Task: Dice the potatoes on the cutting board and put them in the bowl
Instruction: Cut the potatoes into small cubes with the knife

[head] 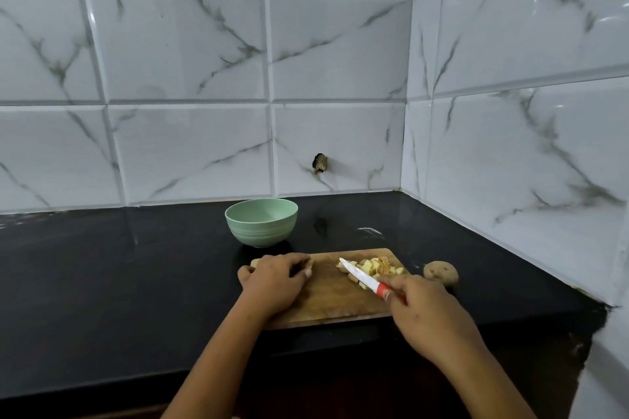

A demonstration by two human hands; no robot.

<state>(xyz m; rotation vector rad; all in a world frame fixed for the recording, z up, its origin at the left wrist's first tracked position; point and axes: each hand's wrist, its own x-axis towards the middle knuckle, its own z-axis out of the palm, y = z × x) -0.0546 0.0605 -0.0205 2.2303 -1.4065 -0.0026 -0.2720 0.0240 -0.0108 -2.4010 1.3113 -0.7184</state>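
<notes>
Head view looks down on a tiled wall (190,78) that wraps a corner and a dark, glossy surface (102,282) below it. At the middle of the surface lies a wooden board (333,296), its long axis running 9 to 3 o'clock. A green bowl (261,224) stands upright just past the board's far edge at about 11 o'clock, and nothing can be seen in it. The left grip (275,279) rests knuckles-up on the board's 9 o'clock end with its fingers curled under; whether they cover a piece of potato cannot be told. The right grip (422,313), at the 4 o'clock corner, is clenched round the red handle of a knife (360,277). A whole potato (441,271) sits on the surface just off the board at 3 o'clock, unpeeled and uncut. The knife's long axis runs from the handle at 4 o'clock to the tip at 10 o'clock, and the blade lies across the dice (374,267), a loose heap in the board's 1 o'clock corner. The move likely turns on this: the heap lies at 11 o'clock from the right grip and under its blade, while the bowl lies closer to the left grip. One potato is still whole, so the task looks roughly half done.
</notes>
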